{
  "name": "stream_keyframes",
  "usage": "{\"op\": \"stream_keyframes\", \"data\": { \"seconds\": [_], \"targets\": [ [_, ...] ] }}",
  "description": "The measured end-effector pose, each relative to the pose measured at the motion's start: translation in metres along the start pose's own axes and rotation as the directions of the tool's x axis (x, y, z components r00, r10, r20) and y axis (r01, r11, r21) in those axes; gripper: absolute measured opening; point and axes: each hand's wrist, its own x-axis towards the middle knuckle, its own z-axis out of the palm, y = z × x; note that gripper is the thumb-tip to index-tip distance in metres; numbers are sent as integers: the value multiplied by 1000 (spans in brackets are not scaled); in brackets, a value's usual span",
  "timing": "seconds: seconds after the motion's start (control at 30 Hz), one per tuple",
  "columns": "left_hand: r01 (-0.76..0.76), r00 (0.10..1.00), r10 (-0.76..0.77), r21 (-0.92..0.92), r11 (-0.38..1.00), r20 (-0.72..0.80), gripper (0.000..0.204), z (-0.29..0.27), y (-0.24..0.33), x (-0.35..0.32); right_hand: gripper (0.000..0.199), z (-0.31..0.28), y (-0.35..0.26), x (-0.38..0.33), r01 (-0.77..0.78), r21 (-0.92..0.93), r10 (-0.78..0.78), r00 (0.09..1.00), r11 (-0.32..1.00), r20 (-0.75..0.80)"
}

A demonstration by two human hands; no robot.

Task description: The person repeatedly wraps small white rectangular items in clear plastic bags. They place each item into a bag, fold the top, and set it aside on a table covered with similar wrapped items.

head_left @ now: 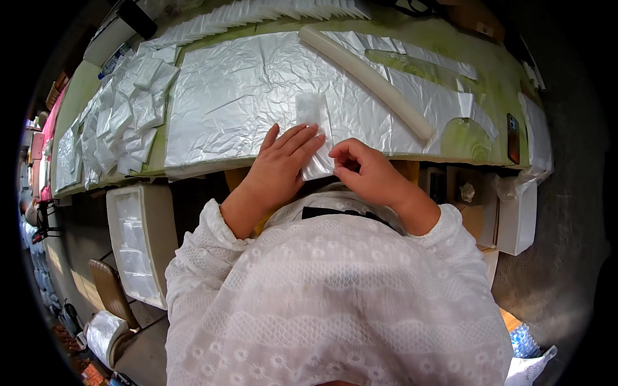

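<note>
My left hand [278, 166] lies flat with fingers spread on a narrow white plastic strip [313, 119] that rests on a large stack of shiny clear plastic sheets [238, 90]. My right hand [364, 170] pinches the near end of that strip at the table's front edge, fingers curled. Both forearms wear white lace sleeves.
A long white tube [367, 77] lies diagonally on the green table [479, 67]. A heap of folded plastic pieces [125, 119] is at the left, a row of stacked pieces [270, 13] along the far edge. A phone [512, 138] sits at the right. A clear bin [136, 241] stands below left.
</note>
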Motion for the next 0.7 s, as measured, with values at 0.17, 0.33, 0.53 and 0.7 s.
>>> {"op": "stream_keyframes", "data": {
  "seconds": [0.17,0.33,0.53,0.7],
  "targets": [
    [47,998,-49,-59,997,-26,71,-1,-2,4,41,-14,7,16,396,-524,-501,863,754,-67],
    [59,994,-72,-148,987,-83,56,-2,-7,11,29,-16,20,42,432,-595,-533,846,678,8],
    [268,899,-310,-173,948,-309,15,11,-15,17,16,-11,18,60,237,-623,-364,928,746,-83],
    [344,897,-336,-21,939,-287,19,7,-17,33,28,-3,21,70,132,-757,-386,907,640,-168]
  ]
}}
